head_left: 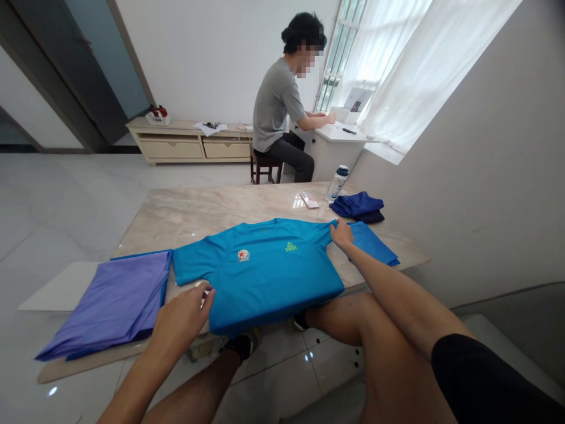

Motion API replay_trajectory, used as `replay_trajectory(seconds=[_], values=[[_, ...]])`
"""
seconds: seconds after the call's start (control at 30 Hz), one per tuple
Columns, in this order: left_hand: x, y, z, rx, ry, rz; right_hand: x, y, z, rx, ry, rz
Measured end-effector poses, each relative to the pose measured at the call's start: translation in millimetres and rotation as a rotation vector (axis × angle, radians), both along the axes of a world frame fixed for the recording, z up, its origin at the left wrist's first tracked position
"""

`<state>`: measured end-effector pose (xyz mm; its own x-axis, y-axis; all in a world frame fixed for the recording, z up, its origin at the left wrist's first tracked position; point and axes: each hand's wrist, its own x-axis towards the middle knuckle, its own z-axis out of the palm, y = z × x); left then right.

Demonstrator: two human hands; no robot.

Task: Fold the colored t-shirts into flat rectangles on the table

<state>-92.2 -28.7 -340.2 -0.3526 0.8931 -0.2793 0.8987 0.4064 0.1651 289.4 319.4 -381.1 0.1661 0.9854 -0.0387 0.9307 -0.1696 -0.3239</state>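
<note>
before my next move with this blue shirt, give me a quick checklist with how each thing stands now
1. Blue shirt lies front up: ok, the chest logos show.
2. Right hand has the sleeve: ok, fingers at its end.
3. Left hand grips the shirt: cannot tell, it is at the shirt's side edge.
4. Shirt wholly on the table: not ok, its lower part drapes over the near edge.
5. Phone apart from the shirt: ok, beyond it.
6. Bottle apart from the shirt: ok.
</note>
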Motion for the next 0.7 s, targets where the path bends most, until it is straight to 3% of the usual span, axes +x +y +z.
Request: replay_trajectory(seconds=[0.2,0.4,0.57,0.7], values=[[-4,1,10.8,0.029,0.028,0.098,-45,-20,18.7,0.004,0.07,0.216],[-42,20,-12.4,0.106,0.069,0.126,-87,-35,23.8,-0.156,0.235,0.486],[-63,41,-33.3,0.169,-0.051,0.35,-84,-44,32.6,-0.147,0.291,0.49],[-71,56,-45.2,0.147,-0.053,0.52,-66,-40,26.8,-0.142,0.296,0.494]])
